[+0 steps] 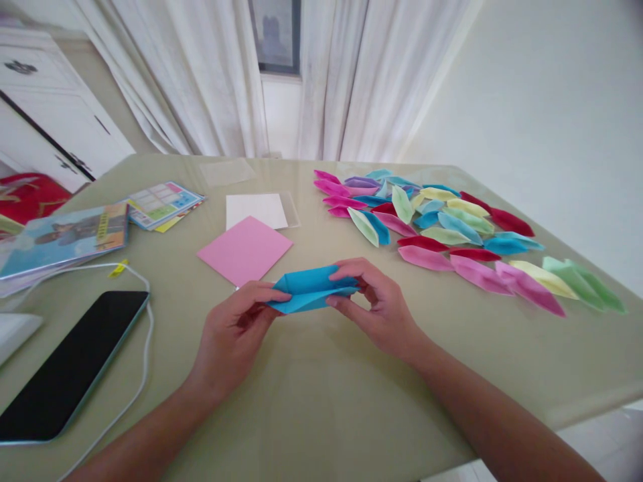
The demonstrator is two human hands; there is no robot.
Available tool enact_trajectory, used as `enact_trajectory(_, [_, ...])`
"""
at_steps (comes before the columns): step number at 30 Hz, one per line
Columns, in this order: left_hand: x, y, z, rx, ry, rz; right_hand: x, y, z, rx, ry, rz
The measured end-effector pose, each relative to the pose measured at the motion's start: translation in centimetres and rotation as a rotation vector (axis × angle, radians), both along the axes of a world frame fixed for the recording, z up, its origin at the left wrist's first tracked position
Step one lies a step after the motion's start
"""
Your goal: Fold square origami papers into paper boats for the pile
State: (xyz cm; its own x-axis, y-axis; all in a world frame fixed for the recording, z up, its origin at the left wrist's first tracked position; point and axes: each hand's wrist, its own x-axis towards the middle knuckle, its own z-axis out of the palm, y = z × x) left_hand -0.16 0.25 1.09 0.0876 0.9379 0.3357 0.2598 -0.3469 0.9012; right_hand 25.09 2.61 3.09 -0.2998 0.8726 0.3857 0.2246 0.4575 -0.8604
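A blue folded paper boat [309, 289] is held above the table between my two hands, its long sides partly spread along the middle. My left hand [236, 321] pinches its left end, thumb on top and fingers behind and below. At the right end, my right hand [374, 301] grips it with the fingers over the far side and the thumb on the near side. Just beyond my left hand lies pink square paper [246, 249], partly over a white square sheet [255, 209]. Many folded paper boats [467, 227] in several colours lie to the right.
On the left are a black-screened phone [75, 361], a white cable [147, 341] with a yellow tag, a picture booklet [65, 237] and printed cards [163, 201]. A clear plastic sleeve [227, 172] lies at the back. White curtains [201, 73] hang behind the table [311, 402].
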Motion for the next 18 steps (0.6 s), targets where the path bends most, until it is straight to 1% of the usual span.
enact_trajectory(6, [-0.15, -0.31, 0.06, 0.132, 0.186, 0.042, 0.12, 0.36, 0.37, 0.093, -0.137, -0.021])
enact_trajectory(9, [-0.16, -0.31, 0.22, 0.183, 0.242, 0.057, 0.15, 0.34, 0.39, 0.133, -0.156, -0.014])
enact_trajectory(14, [-0.22, -0.20, 0.10, 0.208, 0.311, 0.067, 0.34, 0.30, 0.24, 0.170, -0.214, -0.010])
enact_trajectory(18, [-0.23, -0.17, -0.09, 0.189, 0.303, 0.059, 0.49, 0.34, 0.12, 0.172, -0.241, 0.002])
